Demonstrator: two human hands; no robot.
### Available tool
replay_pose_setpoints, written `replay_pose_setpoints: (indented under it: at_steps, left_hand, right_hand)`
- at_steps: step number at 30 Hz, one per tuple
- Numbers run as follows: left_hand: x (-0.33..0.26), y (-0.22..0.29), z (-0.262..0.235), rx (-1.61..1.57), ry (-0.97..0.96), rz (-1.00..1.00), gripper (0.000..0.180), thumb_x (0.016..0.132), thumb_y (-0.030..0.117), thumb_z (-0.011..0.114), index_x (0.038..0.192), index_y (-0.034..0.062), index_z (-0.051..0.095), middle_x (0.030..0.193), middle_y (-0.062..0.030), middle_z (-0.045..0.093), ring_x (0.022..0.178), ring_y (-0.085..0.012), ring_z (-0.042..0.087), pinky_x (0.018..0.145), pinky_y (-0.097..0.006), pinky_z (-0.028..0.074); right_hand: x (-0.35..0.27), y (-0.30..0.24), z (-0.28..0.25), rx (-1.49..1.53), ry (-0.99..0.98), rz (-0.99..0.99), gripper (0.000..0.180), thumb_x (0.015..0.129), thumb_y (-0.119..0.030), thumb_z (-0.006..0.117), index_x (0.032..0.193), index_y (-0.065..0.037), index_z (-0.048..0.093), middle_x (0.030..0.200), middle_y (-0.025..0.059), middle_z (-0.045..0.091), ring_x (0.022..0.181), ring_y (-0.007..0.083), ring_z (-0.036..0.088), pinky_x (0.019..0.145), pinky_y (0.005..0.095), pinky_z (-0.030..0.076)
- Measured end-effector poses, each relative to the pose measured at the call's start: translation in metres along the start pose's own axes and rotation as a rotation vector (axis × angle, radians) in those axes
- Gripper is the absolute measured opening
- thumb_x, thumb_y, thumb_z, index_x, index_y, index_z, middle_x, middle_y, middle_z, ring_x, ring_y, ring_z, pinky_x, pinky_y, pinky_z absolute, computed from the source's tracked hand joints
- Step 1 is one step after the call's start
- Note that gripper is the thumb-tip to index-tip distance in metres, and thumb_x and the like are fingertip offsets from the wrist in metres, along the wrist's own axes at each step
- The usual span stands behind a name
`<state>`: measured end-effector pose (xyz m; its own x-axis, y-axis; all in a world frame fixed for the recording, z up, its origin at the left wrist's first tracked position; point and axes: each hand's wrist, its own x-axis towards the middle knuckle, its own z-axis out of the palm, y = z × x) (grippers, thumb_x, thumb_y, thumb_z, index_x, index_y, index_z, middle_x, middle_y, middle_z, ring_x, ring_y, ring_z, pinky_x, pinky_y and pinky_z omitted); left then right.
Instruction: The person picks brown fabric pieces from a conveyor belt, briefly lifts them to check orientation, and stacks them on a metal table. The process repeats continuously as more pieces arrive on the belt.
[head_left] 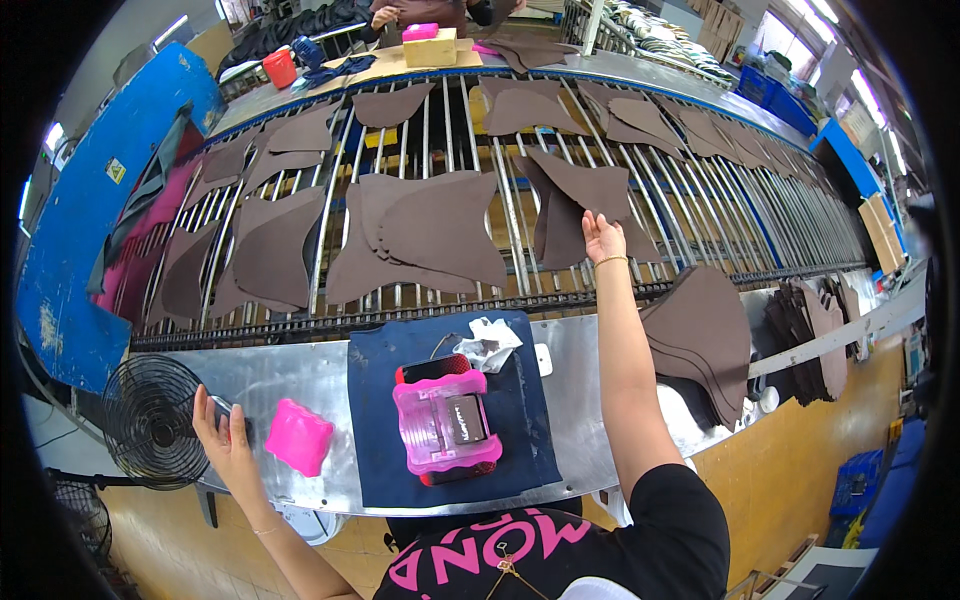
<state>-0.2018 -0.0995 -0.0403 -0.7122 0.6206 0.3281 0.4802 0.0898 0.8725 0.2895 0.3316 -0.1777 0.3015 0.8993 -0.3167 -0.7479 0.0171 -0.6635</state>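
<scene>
My right hand (604, 240) reaches over the roller rack, its fingers pinched at the lower edge of a brown cut sheet piece (588, 187). That piece slants over another brown piece beneath it. On the left, my left hand (228, 445) is raised beside the black wire fan (155, 425), fingers apart; a small dark part shows behind them. A bright pink pad-like block (299, 437) lies on the metal table just right of that hand. On a dark blue cloth (525, 440) sits a pink, wavy-edged plastic holder (420, 450) with a dark block in it.
More brown pieces (415, 235) lie in overlapping groups along the metal rollers (520, 260). A stack of brown pieces (700, 340) hangs over the table's right edge. Crumpled white tissue (487, 345) rests on the cloth. A blue panel (75, 240) stands left; another person (430, 15) works across the rack.
</scene>
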Motion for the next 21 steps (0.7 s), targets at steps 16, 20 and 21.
replay_pose_setpoints:
  at_steps: [16,20,21]
  left_hand:
    - [-0.012,0.031,0.073,-0.166,-0.181,0.098,0.047,0.092,0.008,0.056,0.137,0.0058,0.041,0.141,-0.0113,0.043,0.13,-0.0235,0.042,0.105,-0.039,0.033]
    - [-0.018,0.008,0.07,-0.104,-0.306,0.174,0.02,0.091,0.002,0.053,0.109,0.0037,0.059,0.136,-0.0113,0.047,0.128,-0.0258,0.044,0.106,-0.039,0.032]
    - [-0.018,0.008,0.072,-0.059,-0.338,0.227,0.015,0.09,0.002,0.053,0.103,0.0032,0.062,0.135,-0.0114,0.048,0.127,-0.0265,0.044,0.106,-0.039,0.032]
  right_hand:
    - [-0.222,-0.195,-0.191,-1.05,0.518,-0.686,0.028,0.09,-0.028,0.064,0.094,0.0,0.064,0.077,0.0083,0.067,0.066,0.0141,0.064,0.06,0.0258,0.05]
    - [-0.238,-0.22,-0.245,-1.65,0.57,-0.641,0.044,0.081,-0.036,0.07,0.104,0.001,0.067,0.1,0.018,0.066,0.094,0.031,0.063,0.085,0.038,0.049]
    - [-0.234,-0.22,-0.255,-1.747,0.581,-0.592,0.048,0.079,-0.039,0.071,0.107,-0.001,0.067,0.105,0.0175,0.064,0.1,0.0326,0.06,0.088,0.0396,0.047]
